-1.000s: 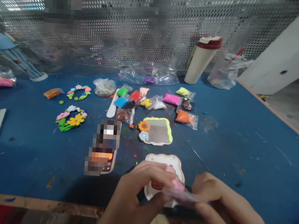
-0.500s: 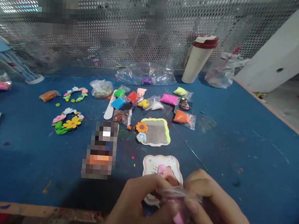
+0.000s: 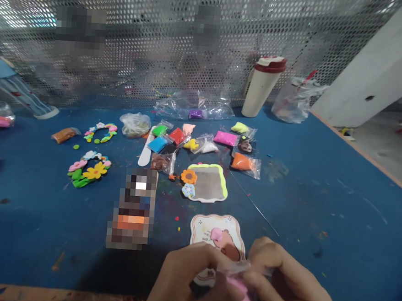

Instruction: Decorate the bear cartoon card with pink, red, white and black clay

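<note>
A clear bag of pink clay is pinched together by the left hand and right hand, so the clay stays in, near a paper card.

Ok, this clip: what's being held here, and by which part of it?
The left hand and right hand both pinch the top edge of a clear plastic bag, with pink modelling clay bulging below.

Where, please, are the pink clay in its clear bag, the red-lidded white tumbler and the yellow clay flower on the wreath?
Pink clay [image 3: 240, 300]: head view, on the bulge of the lump.
Red-lidded white tumbler [image 3: 261, 95]: head view, on its white body.
Yellow clay flower [image 3: 95, 171]: head view, on its petals.
</note>
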Action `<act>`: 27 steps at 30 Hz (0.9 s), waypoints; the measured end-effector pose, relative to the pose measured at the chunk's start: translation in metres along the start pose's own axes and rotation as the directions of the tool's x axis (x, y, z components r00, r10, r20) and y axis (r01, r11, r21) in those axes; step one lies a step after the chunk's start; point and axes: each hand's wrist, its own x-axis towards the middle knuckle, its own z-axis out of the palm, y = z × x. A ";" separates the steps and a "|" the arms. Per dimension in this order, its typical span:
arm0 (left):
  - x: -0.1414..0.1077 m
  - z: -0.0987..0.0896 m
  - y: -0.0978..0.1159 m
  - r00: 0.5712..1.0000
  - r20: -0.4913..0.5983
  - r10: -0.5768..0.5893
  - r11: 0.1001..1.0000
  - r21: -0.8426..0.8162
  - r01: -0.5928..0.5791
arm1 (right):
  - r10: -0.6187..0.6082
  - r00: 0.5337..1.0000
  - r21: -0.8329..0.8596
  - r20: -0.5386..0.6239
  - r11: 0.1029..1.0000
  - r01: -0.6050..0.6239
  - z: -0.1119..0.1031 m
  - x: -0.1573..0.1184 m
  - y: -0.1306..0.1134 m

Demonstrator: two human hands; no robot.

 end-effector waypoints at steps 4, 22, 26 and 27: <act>-0.003 -0.002 -0.002 0.989 -0.131 0.073 0.985 0.165 -0.051 | 0.090 0.994 -0.028 0.056 0.996 -0.089 -0.002 0.008 -0.005; 0.006 -0.004 0.002 0.979 -0.186 0.078 0.953 0.303 -0.018 | 0.134 0.991 0.015 0.016 0.991 -0.134 0.003 0.019 -0.010; 0.007 -0.001 0.004 0.978 -0.152 0.146 0.923 0.378 -0.079 | 0.070 0.986 -0.077 0.153 0.995 -0.059 0.004 0.021 -0.012; 0.007 -0.001 0.004 0.978 -0.131 0.160 0.923 0.370 -0.102 | 0.060 0.982 -0.090 0.180 0.995 -0.044 0.004 0.020 -0.013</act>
